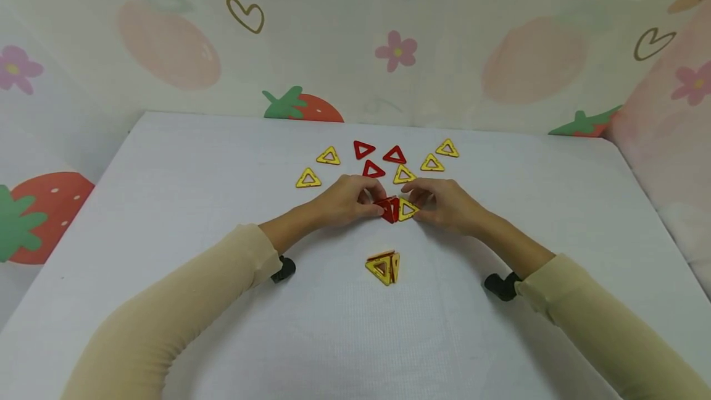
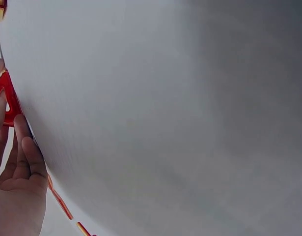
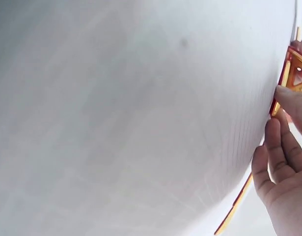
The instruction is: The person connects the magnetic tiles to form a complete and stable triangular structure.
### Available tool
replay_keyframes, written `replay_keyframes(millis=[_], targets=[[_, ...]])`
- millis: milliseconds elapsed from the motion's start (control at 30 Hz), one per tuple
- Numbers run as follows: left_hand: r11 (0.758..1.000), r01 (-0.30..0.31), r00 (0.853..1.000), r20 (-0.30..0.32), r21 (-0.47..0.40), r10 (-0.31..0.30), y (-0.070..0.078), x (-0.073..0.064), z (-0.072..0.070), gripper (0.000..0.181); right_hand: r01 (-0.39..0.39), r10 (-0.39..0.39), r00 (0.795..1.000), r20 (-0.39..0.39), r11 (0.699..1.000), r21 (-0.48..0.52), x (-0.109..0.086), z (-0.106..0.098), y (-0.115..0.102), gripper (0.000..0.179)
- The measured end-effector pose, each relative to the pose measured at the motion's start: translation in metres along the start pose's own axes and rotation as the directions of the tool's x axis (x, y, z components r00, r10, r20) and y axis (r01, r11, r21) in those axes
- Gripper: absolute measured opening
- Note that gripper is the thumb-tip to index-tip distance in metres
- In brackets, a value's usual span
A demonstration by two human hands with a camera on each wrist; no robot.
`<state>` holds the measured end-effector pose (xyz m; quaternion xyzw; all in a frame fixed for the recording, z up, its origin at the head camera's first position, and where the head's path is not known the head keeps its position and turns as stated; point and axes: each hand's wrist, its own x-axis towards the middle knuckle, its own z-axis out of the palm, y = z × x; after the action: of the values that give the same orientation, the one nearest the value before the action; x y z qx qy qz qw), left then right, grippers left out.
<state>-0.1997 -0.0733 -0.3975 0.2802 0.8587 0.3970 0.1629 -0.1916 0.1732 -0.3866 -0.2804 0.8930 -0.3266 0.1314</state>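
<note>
Left hand (image 1: 351, 200) pinches red triangles (image 1: 389, 210), right hand (image 1: 444, 204) pinches adjoining yellow triangle (image 1: 412, 209), all between hands on white table (image 1: 222, 159). Looks like edge-joining; next move probably needs red steadied, yellow edge aligned.

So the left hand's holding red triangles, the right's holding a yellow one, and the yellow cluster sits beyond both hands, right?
Not quite. The yellow cluster lies on the near side of the left hand and right hand, not beyond them, as the head view shows. The rest stands: red triangles in the left, a yellow triangle in the right.
</note>
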Motion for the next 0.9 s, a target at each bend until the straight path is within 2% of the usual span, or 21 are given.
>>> replay_keyframes(millis=[700, 900], targets=[[1.0, -0.008, 1.0, -0.001, 0.008, 0.008, -0.001, 0.0008, 0.0001, 0.021, -0.059, 0.061, 0.998, -0.02, 0.996, 0.073, -0.0006, 0.0007, -0.0058, 0.053], [1.0, -0.009, 1.0, -0.003, 0.004, 0.009, 0.0003, 0.0006, -0.0003, 0.021, -0.05, 0.053, 0.998, -0.029, 0.994, 0.102, -0.0003, -0.0019, -0.0059, 0.054]])
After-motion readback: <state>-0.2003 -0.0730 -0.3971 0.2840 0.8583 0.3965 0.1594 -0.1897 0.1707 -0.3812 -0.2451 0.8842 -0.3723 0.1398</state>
